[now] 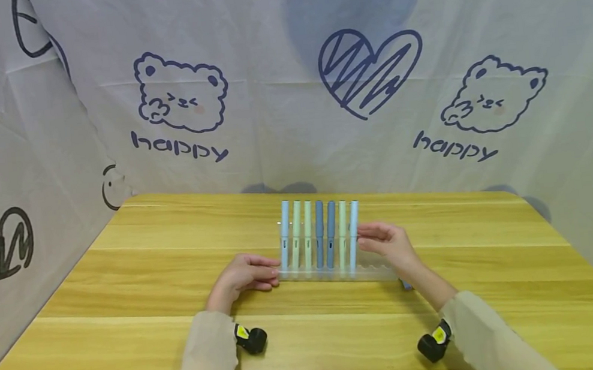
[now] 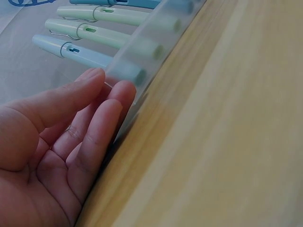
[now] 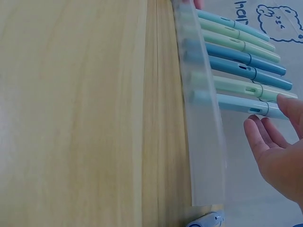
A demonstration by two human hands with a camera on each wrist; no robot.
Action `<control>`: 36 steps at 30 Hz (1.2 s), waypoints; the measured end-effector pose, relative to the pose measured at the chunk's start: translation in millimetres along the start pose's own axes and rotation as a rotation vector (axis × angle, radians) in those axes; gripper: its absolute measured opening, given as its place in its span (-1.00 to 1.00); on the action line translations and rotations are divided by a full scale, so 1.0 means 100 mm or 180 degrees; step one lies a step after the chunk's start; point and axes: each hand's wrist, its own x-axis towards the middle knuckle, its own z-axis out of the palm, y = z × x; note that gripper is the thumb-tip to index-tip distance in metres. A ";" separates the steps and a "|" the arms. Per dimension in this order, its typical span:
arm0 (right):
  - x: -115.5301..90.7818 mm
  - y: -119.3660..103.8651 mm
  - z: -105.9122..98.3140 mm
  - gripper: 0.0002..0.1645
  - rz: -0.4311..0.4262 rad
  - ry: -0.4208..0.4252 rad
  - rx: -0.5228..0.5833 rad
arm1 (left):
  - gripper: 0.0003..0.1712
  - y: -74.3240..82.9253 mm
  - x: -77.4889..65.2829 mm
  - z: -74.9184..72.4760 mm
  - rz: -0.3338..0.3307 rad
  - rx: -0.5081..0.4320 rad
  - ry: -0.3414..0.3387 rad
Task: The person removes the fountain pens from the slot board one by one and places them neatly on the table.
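A clear plastic pen rack (image 1: 317,275) stands on the table with several capped pens upright in a row: light blue, pale green and darker blue. My left hand (image 1: 248,274) pinches the rack's left end between thumb and fingers, beside the leftmost light blue pen (image 2: 94,58). On the other side, my right hand (image 1: 389,241) has its thumb and fingertips at the upper part of the rightmost light blue pen (image 3: 236,103). In the right wrist view the thumb overlaps that pen's cap and the fingers sit at its lower edge. A pale green pen (image 3: 236,86) stands beside it.
Notched slots without pens run along the rack's right part. A small blue-and-white object (image 3: 207,220) lies by the rack's right end. Behind the wooden table (image 1: 335,349) hangs a pale printed cloth (image 1: 276,90), which also flanks both sides.
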 end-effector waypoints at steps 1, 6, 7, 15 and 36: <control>0.00 0.00 0.01 -0.61 0.0005 -0.0001 -0.0009 | -0.65 0.00 0.00 0.00 0.0010 0.0010 -0.0009; 0.01 0.01 0.03 -0.60 0.0056 -0.0050 -0.0053 | -0.64 -0.01 0.00 -0.01 0.0012 0.0007 -0.0022; 0.02 0.01 0.04 -0.60 0.0064 -0.0061 -0.0059 | -0.63 -0.01 0.00 -0.01 0.0022 0.0009 -0.0032; 0.05 0.03 0.08 -0.61 0.0075 -0.0159 -0.0092 | -0.62 -0.02 0.00 0.00 0.0040 -0.0009 -0.0041; 0.07 0.03 0.16 -0.69 -0.0130 0.0222 -0.0412 | -0.64 -0.02 0.01 0.00 0.0024 0.0004 -0.0033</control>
